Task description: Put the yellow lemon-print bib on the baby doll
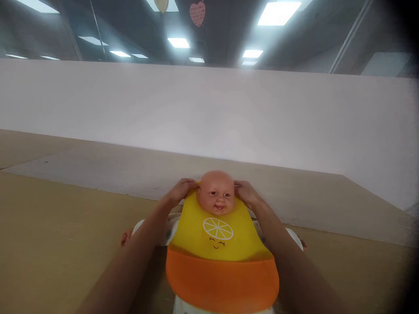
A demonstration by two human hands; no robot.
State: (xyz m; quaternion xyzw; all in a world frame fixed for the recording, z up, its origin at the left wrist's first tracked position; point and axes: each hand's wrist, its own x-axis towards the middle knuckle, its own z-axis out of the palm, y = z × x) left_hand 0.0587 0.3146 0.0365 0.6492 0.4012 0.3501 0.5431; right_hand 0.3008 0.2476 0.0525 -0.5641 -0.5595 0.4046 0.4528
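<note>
A baby doll (216, 187) lies on its back, its head away from me and its arms spread to the sides. Over its chest is a bib (193, 222), yellow with a white citrus slice and a smiling face, with an orange catch pocket (222, 281) at the lower end. Beside the doll's head, my left hand (183, 189) is closed on the bib's neck strap. My right hand (247, 192) grips the strap at the opposite side of the head. The fingertips of both hands are partly hidden, and so is the strap behind the neck.
Beneath the doll is a tan surface (59, 235), with a greyish panel (108, 168) along its far side. A white wall (203, 113) rises behind. Above it, glass reflects ceiling lights and carries a pink heart-shaped note (197, 14).
</note>
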